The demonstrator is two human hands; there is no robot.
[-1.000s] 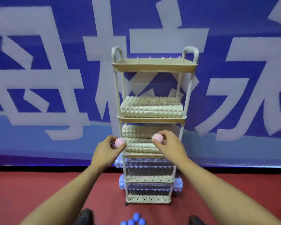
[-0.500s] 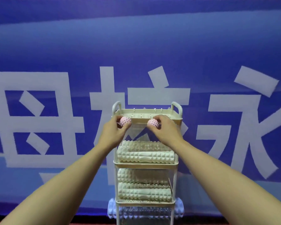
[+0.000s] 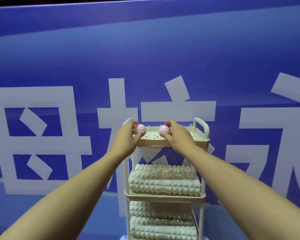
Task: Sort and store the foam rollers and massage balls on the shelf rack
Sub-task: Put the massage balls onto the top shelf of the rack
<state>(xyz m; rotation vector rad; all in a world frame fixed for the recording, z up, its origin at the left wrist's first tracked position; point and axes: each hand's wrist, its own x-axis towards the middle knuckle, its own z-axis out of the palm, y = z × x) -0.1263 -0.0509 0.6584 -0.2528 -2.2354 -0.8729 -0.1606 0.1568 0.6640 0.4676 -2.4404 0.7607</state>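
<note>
Over the shelf rack's top tray [image 3: 196, 136], each hand pinches a pink spiky ball: left hand [image 3: 126, 137], left ball [image 3: 140, 129], right hand [image 3: 177, 135], right ball [image 3: 164, 130]. The tray's right half looks bare up to the rim. Cream rollers [image 3: 164, 185] below lie sideways along their shelves.

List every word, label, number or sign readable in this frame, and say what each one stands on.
"母" on the blue banner, at the left, cut by the frame edge.
"校" on the banner, behind the shelf rack, lower part hidden.
A third large white character at the right edge, cut off: cannot be read with certainty.
No legible text on the rack, the cream foam rollers or the pink spiky balls in the hands.
</note>
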